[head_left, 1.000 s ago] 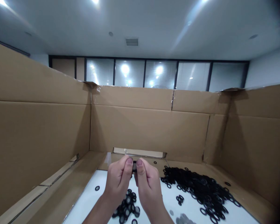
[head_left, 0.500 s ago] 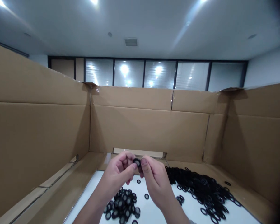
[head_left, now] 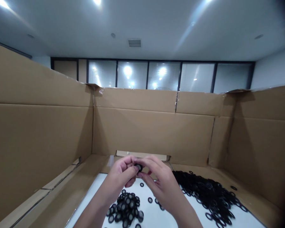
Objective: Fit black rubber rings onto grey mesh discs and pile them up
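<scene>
Both hands meet above the white board around a small black ring with a grey centre (head_left: 139, 167). My left hand (head_left: 122, 174) pinches its left edge between thumb and curled fingers. On the other side, my right hand (head_left: 159, 177) has its index finger on the ring's top and its thumb below. Beneath my left hand lies a heap of black rings with grey centres (head_left: 127, 205). A larger pile of black rings (head_left: 206, 191), seemingly with open centres, spreads out to the right of my right hand.
The white board (head_left: 165, 218) lies within tall cardboard walls (head_left: 142, 131). A few single rings (head_left: 150, 200) are scattered between the two heaps. One loose ring (head_left: 233, 187) rests on the cardboard at the right. The back wall has a slot near its bottom.
My right hand has turned, its index finger now reaching over the ring's top and its thumb dropping lower. My left hand keeps its pinch. The view has shifted slightly.
</scene>
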`<state>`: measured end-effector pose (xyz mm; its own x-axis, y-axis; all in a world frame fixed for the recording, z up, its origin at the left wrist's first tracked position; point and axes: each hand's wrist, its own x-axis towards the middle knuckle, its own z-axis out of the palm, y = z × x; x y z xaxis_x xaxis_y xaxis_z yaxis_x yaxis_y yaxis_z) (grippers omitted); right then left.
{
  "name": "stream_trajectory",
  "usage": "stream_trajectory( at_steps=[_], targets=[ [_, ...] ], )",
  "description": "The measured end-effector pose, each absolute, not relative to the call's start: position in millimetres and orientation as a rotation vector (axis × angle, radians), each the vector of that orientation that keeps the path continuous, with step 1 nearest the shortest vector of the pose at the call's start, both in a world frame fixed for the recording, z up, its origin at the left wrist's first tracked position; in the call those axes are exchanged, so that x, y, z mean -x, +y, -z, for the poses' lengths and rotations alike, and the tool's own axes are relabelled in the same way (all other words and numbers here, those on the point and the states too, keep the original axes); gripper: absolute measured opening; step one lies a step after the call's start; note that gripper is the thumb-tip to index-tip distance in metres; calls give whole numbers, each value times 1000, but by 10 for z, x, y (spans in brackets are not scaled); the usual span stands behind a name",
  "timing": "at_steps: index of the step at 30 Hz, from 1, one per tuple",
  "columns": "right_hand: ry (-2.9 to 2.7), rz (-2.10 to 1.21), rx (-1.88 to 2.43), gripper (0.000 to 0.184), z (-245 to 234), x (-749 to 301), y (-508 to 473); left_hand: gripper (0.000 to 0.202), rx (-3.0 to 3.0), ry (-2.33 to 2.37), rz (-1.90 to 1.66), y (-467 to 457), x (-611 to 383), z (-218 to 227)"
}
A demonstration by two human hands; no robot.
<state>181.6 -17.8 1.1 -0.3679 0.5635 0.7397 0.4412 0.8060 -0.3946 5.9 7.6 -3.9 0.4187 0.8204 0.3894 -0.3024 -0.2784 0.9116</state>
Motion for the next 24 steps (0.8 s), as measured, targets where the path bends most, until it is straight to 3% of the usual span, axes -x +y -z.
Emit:
stream_trajectory(
  at_steps=[5,12,18,24],
  targets=[
    [-1976,-87,814,24,-25,-1772,-195,18,-1457,516,-1113,85,-76,46],
    [-2050,-97,774,34,-61,-1855,-229,16,-1493,547,-1113,105,-76,31],
    [-2015,-45,831,24,-51,-1832,-216,22,-1494,580,-1088,118,-61,44],
    [-2020,-35,827,28,-58,-1821,-235,27,-1495,576,-1078,120,-61,44]
  ],
)
